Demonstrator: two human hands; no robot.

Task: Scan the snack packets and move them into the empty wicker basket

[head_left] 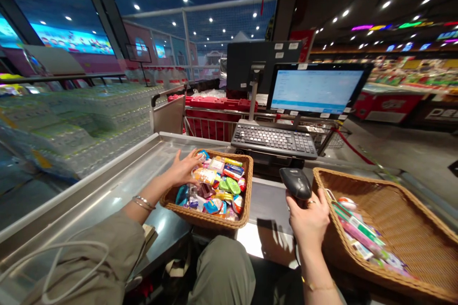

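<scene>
My left hand (186, 169) reaches over the left side of a wicker basket (249, 176) packed with small colourful goods. Its fingers are spread, with the tips beside an orange and white package (205, 175); whether they touch it I cannot tell. Around that package lie a green item (232, 186), a clear-lidded box (216, 164) and several bright wrapped pieces. In my right hand (309, 219) is a black barcode scanner (296, 183), its head tilted up and forward. The scanner is between the full basket and a larger wicker basket (411, 209) on the right.
The larger basket holds a few packages (365, 233) at its near left. Behind the full basket stand a keyboard (274, 138) and a lit monitor (315, 88). A metal counter (143, 167) with a raised edge runs along the left. Shopping carts (211, 121) stand beyond.
</scene>
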